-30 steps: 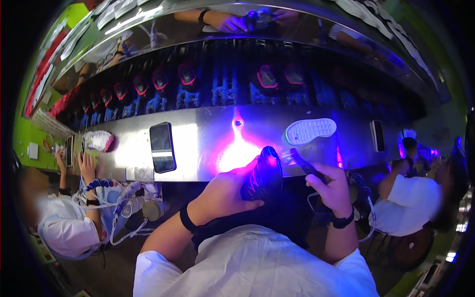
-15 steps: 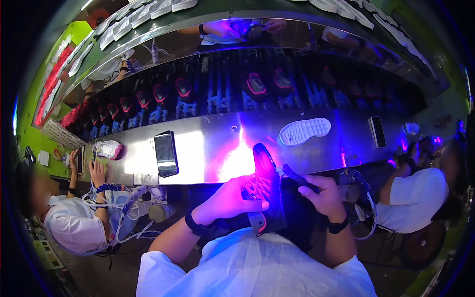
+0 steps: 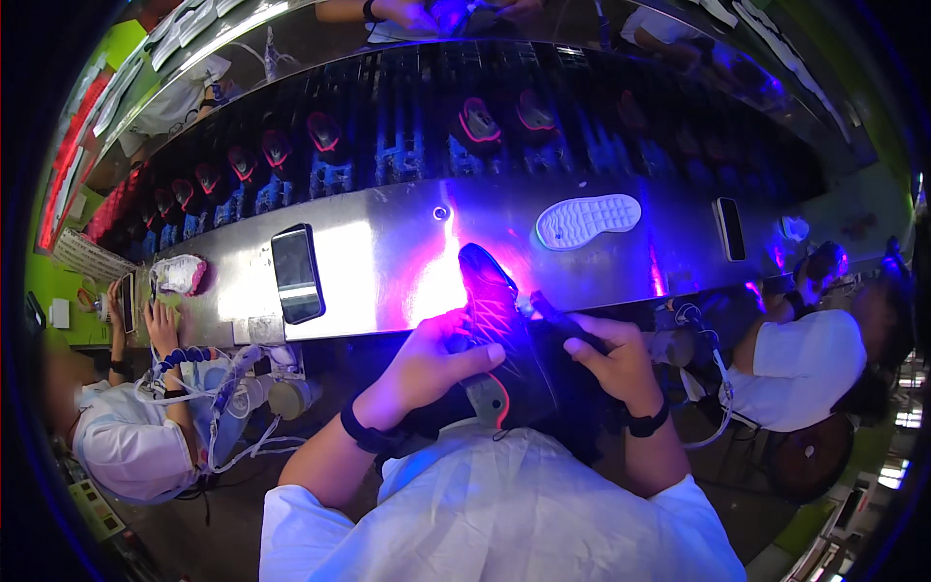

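Over the lap, left hand (image 3: 427, 364) grips the shoe (image 3: 499, 339); right hand (image 3: 611, 359) clenches a dark tool (image 3: 562, 320). Shoe is held one-handed off the bench (image 3: 388, 262), so a hard tool push could twist it loose.

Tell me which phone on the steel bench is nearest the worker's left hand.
The larger black phone, lying screen-up left of the purple glare, sits closest to the left hand. The other phone lies far off to the right, beyond the white sole.

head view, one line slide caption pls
Left hand holds a dark shoe under violet light while right hand aims a dark tool.
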`<state>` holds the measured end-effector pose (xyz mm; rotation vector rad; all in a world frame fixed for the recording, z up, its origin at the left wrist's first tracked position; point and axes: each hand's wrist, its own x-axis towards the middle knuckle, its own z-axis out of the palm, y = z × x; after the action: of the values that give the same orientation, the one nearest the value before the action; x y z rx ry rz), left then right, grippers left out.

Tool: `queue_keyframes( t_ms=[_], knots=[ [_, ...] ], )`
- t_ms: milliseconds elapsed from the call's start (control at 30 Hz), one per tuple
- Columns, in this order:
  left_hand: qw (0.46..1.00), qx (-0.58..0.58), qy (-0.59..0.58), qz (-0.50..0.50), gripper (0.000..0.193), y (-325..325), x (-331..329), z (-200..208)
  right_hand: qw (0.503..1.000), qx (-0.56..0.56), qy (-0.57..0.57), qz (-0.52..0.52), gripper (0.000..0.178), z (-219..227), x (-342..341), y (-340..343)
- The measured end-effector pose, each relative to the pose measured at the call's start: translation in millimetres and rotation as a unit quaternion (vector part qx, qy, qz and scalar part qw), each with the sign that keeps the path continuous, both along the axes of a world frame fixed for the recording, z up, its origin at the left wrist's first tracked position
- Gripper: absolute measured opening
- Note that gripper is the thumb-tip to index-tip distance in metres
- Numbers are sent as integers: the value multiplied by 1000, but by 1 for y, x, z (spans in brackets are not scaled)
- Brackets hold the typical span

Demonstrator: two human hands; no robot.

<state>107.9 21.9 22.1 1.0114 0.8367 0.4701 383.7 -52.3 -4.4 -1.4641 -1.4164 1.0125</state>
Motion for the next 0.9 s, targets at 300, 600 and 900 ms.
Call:
queue_keyframes(
  t_ms=[300, 600, 900],
  knots=[
    [996, 48, 38, 61, 52, 2, 5, 6, 976, -183, 17, 118, 37, 35, 44, -31],
    [995, 2, 7, 103, 45, -10, 18, -10, 993, -31, -94, 62, 35, 33, 38, -60],
    [968, -231, -52, 82, 44, -27, 13, 3, 978, 55, -183, 83, 37, 63, 41, -39]
  ],
)
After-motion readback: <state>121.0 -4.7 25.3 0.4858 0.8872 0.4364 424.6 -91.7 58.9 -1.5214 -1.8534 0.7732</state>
